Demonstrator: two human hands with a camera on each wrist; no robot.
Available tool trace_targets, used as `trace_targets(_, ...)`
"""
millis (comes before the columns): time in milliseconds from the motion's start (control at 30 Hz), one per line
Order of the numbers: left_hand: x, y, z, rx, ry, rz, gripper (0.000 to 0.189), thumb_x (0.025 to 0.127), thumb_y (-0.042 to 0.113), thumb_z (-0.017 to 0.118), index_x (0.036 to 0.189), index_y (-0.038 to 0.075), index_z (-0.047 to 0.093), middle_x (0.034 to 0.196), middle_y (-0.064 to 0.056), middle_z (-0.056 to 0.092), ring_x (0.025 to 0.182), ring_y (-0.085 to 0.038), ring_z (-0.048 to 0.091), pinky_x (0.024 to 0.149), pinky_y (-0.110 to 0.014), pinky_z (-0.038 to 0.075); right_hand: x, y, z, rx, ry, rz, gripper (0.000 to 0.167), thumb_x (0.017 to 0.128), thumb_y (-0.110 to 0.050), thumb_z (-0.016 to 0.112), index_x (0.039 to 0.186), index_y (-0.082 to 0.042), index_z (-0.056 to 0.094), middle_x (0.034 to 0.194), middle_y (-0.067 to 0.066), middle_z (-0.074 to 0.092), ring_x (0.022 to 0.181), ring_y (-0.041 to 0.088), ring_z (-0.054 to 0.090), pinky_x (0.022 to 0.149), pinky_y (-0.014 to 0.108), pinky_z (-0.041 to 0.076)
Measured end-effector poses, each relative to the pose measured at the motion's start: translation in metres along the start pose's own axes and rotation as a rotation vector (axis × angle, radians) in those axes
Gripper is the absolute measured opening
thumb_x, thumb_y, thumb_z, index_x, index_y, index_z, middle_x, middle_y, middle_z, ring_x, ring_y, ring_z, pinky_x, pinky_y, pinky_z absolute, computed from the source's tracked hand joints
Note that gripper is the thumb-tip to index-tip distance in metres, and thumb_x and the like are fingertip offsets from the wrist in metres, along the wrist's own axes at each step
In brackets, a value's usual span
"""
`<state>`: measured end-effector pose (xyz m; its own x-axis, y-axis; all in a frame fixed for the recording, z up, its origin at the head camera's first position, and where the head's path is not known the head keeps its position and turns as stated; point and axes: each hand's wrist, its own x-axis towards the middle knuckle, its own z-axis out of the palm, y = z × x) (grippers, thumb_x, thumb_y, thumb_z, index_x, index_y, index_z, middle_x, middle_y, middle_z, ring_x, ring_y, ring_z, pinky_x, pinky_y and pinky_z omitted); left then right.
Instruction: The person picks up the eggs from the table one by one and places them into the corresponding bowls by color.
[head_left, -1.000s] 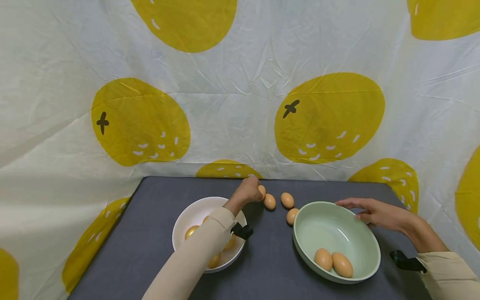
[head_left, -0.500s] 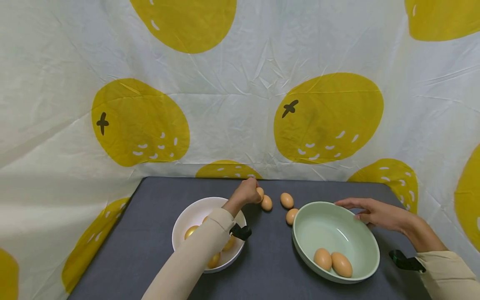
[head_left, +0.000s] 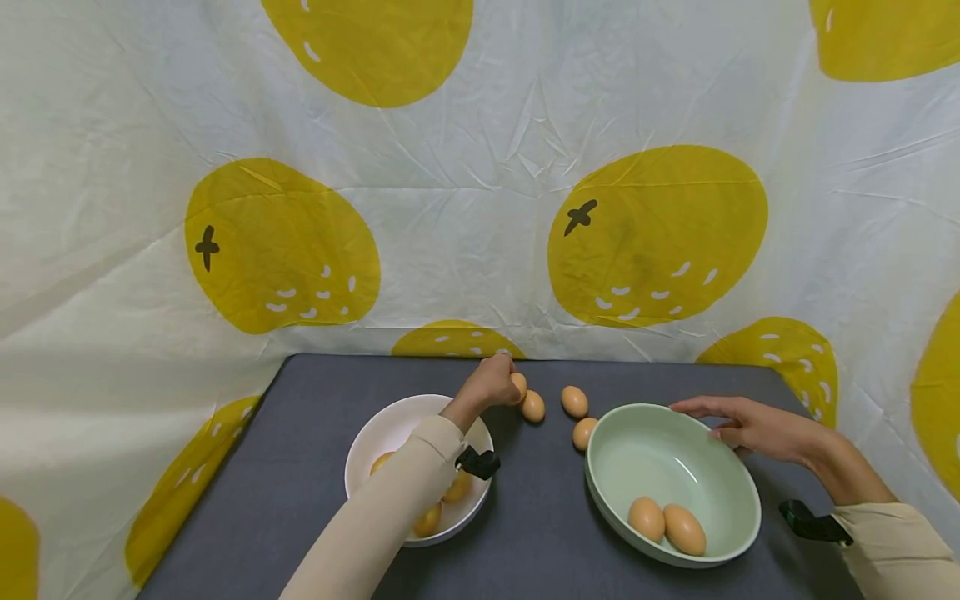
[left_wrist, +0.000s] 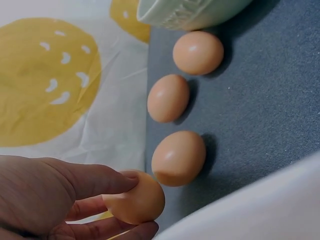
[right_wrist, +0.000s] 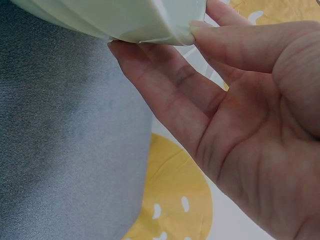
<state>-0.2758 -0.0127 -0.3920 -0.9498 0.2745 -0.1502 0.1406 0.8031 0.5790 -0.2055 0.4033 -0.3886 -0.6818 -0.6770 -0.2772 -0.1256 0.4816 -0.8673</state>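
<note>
At the far side of the table, my left hand pinches a brown egg between thumb and fingers. Right beside it lies a second brown egg. Two more sit further right: one egg near the back and another egg close to the green bowl. My right hand rests against the far right side of that bowl, thumb and fingertips touching its outer wall. Two brown eggs lie inside the green bowl.
Under my left forearm stands a white bowl holding several golden eggs, partly hidden by the sleeve. The dark grey table ends at the back against a white cloth with yellow fruit prints.
Still pinching its egg, my left hand has shifted slightly left. The egg beside it has also moved a little left. My right hand stays on the green bowl.
</note>
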Motion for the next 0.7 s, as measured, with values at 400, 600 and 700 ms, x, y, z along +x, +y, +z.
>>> trace_targets(400, -0.009, -0.001, -0.011, -0.099, -0.004, 0.064, 0.027, 0.081, -0.002, 0.07, 0.108, -0.002, 0.066, 0.087, -0.006, 0.057, 0.071, -0.019, 0.046, 0.06, -0.028, 0.038, 0.0, 0.002, 0.0, 0.016, -0.003, -0.018, 0.055, 0.105, -0.002, 0.047, 0.158, 0.001, 0.029, 0.154, 0.038, 0.028, 0.122, 0.015, 0.061, 0.085, 0.042, 0.058)
trace_targets(600, -0.01, -0.002, -0.013, -0.127, -0.005, 0.116, 0.038, 0.085, 0.008, 0.076, 0.121, 0.002, 0.065, 0.108, -0.009, 0.066, 0.086, -0.019, 0.059, 0.074, -0.031, 0.049, 0.001, 0.004, -0.001, 0.033, -0.008, -0.016, 0.056, 0.105, -0.003, 0.047, 0.158, 0.0, 0.028, 0.155, 0.03, 0.035, 0.121, 0.015, 0.062, 0.085, 0.042, 0.059)
trace_targets(700, -0.013, -0.002, -0.014, -0.128, -0.015, 0.137, 0.042, 0.087, 0.012, 0.077, 0.126, 0.005, 0.064, 0.121, -0.01, 0.066, 0.099, -0.022, 0.062, 0.084, -0.035, 0.052, 0.001, 0.005, -0.001, 0.025, -0.004, -0.015, 0.056, 0.105, -0.003, 0.047, 0.158, 0.0, 0.029, 0.154, 0.026, 0.039, 0.121, 0.015, 0.062, 0.085, 0.042, 0.059)
